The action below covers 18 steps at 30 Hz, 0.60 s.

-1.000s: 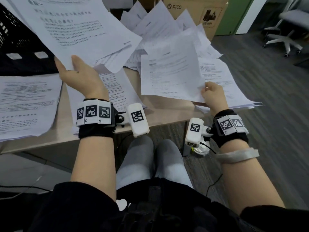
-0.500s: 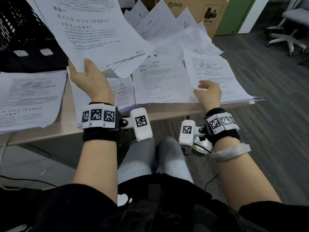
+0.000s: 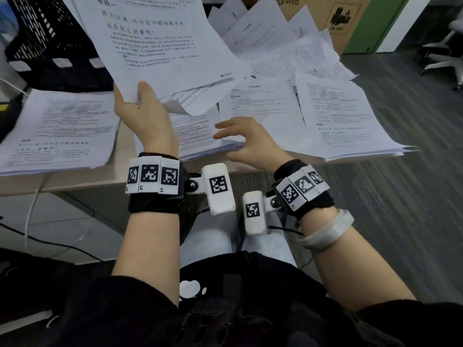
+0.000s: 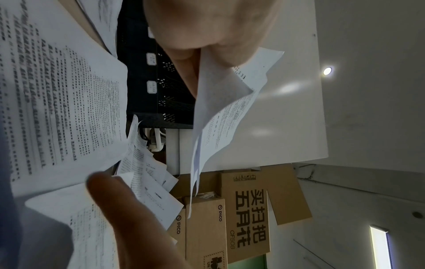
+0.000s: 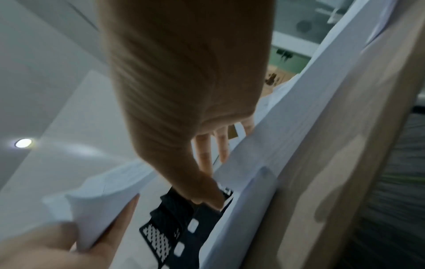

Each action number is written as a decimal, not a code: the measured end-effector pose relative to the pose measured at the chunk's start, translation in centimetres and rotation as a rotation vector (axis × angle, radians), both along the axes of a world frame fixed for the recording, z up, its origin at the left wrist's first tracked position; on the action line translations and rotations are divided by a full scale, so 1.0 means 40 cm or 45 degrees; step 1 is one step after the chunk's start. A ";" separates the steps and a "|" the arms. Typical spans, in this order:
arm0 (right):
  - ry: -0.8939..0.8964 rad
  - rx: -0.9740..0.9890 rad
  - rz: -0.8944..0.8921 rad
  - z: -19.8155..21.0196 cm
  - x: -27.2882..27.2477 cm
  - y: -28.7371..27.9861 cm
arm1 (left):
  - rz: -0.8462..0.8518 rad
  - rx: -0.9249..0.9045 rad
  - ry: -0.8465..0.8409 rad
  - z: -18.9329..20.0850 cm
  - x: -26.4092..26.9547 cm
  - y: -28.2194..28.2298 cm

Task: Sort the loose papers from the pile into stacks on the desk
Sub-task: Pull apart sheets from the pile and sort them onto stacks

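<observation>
Paper is light, limp and slick, so we grip it by an edge. Our left hand (image 3: 142,113) pinches the raised sheets (image 3: 160,46) at their near edge above the worktop (image 3: 82,181); our right hand (image 3: 246,144) hovers relaxed, holding nothing, over the middle stack (image 3: 198,131).

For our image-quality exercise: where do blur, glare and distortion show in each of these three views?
Head view: wide-angle bending, right hand slightly smeared. Left wrist view: ceiling lamp flares, near thumb out of focus. Right wrist view: heavy motion blur on desk edge and palm.

2 hands (image 3: 150,116), 4 desk stacks (image 3: 62,128) – approx.
</observation>
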State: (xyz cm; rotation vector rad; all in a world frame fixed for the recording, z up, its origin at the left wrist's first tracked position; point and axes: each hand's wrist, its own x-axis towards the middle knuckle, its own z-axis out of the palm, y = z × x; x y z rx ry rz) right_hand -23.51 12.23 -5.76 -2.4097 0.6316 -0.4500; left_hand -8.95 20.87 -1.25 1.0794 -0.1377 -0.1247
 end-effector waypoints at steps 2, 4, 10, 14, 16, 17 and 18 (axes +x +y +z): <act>0.100 -0.073 0.030 -0.007 0.040 0.013 | 0.009 -0.003 0.005 0.001 0.012 0.020; 0.207 -0.150 -0.002 -0.012 0.071 0.019 | 0.024 -0.005 0.020 0.001 0.024 0.038; 0.225 -0.168 -0.092 -0.020 0.126 0.030 | 0.048 0.000 0.078 -0.002 0.055 0.076; 0.187 -0.234 -0.048 -0.007 0.157 0.055 | 0.052 -0.024 0.098 0.000 0.078 0.093; 0.178 -0.224 -0.019 0.003 0.174 0.066 | 0.058 -0.035 0.081 0.002 0.085 0.103; 0.171 -0.208 -0.001 0.006 0.182 0.071 | 0.065 -0.040 0.077 0.001 0.091 0.108; 0.160 -0.190 0.020 0.009 0.191 0.077 | 0.070 -0.045 0.075 0.002 0.097 0.114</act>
